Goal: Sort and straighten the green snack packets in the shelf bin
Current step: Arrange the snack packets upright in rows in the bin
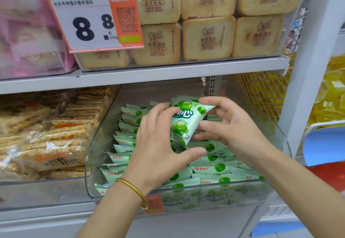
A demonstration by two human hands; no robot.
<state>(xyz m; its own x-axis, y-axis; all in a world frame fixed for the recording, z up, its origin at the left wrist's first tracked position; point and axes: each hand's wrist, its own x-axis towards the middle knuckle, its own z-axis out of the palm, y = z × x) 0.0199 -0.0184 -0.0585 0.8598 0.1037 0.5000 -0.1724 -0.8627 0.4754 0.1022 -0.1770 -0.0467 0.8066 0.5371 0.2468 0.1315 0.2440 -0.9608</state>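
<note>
A clear plastic bin [97, 144] on the lower shelf holds several pale green snack packets [214, 168], stacked in rows at the left and lying flatter at the right. One green packet [183, 120] is lifted upright above the pile. My right hand [229, 127] pinches its upper right corner between fingers and thumb. My left hand [158, 150], with a gold bangle on the wrist, curls round the packet's left edge and bottom. Both hands hide part of the pile beneath.
Packs of brown rice crackers [52, 136] fill the bin to the left. Beige toast-slice packs [205, 37] and an orange price tag [93, 21] sit on the shelf above. A white upright [306, 88] and yellow goods [332, 95] stand at the right.
</note>
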